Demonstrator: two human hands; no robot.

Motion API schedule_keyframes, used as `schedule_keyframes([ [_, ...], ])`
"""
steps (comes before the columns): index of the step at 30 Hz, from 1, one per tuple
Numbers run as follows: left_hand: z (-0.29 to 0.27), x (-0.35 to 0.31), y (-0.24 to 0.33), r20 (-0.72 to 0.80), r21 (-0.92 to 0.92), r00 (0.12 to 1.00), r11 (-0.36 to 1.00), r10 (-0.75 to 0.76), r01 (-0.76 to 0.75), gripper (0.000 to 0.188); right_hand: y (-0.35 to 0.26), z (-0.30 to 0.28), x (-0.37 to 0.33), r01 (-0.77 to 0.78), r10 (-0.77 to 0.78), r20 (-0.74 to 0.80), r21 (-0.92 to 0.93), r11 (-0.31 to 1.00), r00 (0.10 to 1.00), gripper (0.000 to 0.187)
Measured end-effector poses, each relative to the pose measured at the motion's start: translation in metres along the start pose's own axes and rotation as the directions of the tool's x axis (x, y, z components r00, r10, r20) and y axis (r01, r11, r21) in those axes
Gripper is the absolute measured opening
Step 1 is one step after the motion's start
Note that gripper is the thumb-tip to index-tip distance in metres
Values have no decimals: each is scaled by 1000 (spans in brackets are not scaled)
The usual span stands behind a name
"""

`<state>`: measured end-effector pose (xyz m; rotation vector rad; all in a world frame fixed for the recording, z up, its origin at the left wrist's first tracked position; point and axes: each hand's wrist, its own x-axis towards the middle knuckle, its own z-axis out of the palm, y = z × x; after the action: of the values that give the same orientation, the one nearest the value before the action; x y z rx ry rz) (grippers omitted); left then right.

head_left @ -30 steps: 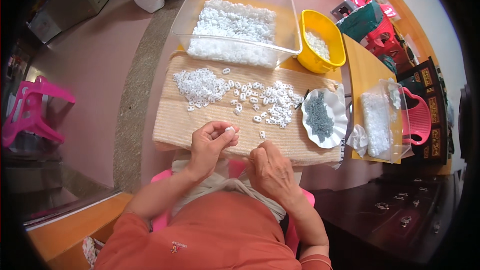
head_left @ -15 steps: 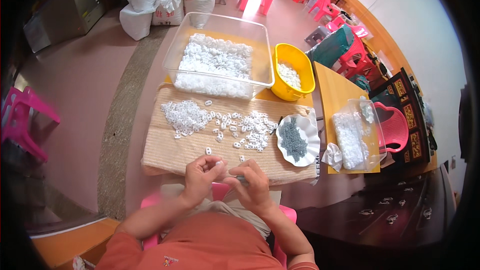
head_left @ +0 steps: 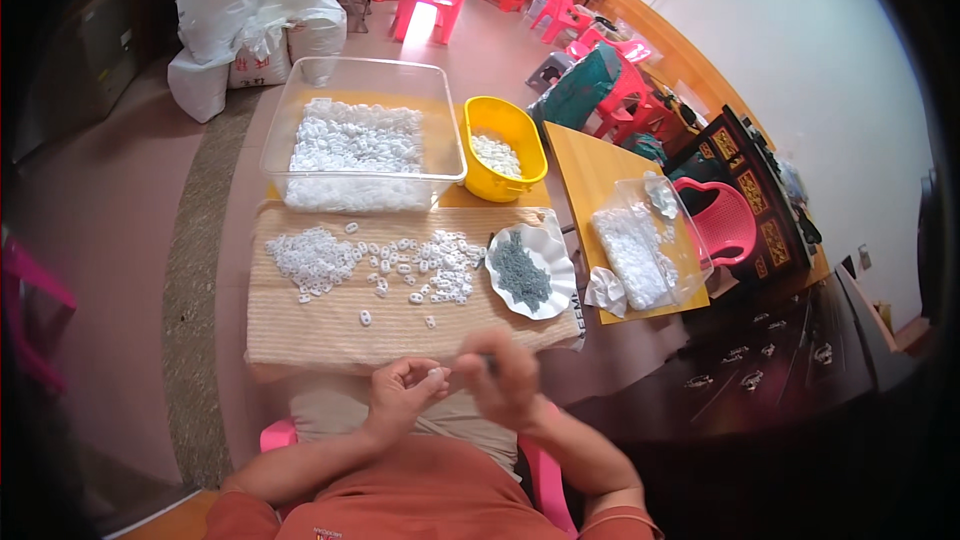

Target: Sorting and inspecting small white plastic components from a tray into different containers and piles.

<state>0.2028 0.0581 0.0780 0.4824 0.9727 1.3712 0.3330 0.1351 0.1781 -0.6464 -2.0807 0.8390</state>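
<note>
My left hand (head_left: 402,398) is just off the near edge of the table, thumb and fingertips pinched on a small white plastic piece (head_left: 436,372). Close to its right, my right hand (head_left: 503,380) is curled and smeared by motion around a dark grey tool handle (head_left: 490,364); the tool's tip cannot be made out. On the ribbed beige cloth (head_left: 320,330) lie a heap of small white two-holed pieces (head_left: 312,260) and a looser pile of similar pieces (head_left: 448,265). A scalloped white dish (head_left: 560,275) holds tiny grey parts (head_left: 522,275).
Behind the cloth stand a clear plastic bin (head_left: 452,155) full of white pieces and a yellow tub (head_left: 530,155). To the right, a side table (head_left: 575,160) bears a clear box (head_left: 690,240) and a crumpled tissue (head_left: 605,290). White sacks (head_left: 315,30) stand at the far left.
My right hand has lifted and turned beside the left, still gripping the grey tool. My left hand keeps its pinch on the white piece. The whole view has shifted, moving the table leftward and down.
</note>
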Motion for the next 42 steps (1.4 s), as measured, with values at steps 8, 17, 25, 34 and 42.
schedule_keyframes([
  [8,0,-9,8,32,-40,998,998,-47,49,16,-112,-159,61,74,-163,-22,-827,557,986,16],
  [17,-12,-11,9,62,-136,997,989,-45,53,18,-225,-302,107,-25,-175,42,-932,-362,984,22],
  [25,-12,-17,13,113,-156,993,986,-47,64,17,-306,-484,64,142,-53,263,-665,-733,963,23],
  [34,-15,-23,14,145,-194,989,981,11,18,13,-392,-462,33,-415,459,-514,-857,-305,724,35],
  [42,-12,-24,21,155,-199,987,977,-50,81,12,-401,-456,-34,-446,374,-457,-887,-121,807,35],
])
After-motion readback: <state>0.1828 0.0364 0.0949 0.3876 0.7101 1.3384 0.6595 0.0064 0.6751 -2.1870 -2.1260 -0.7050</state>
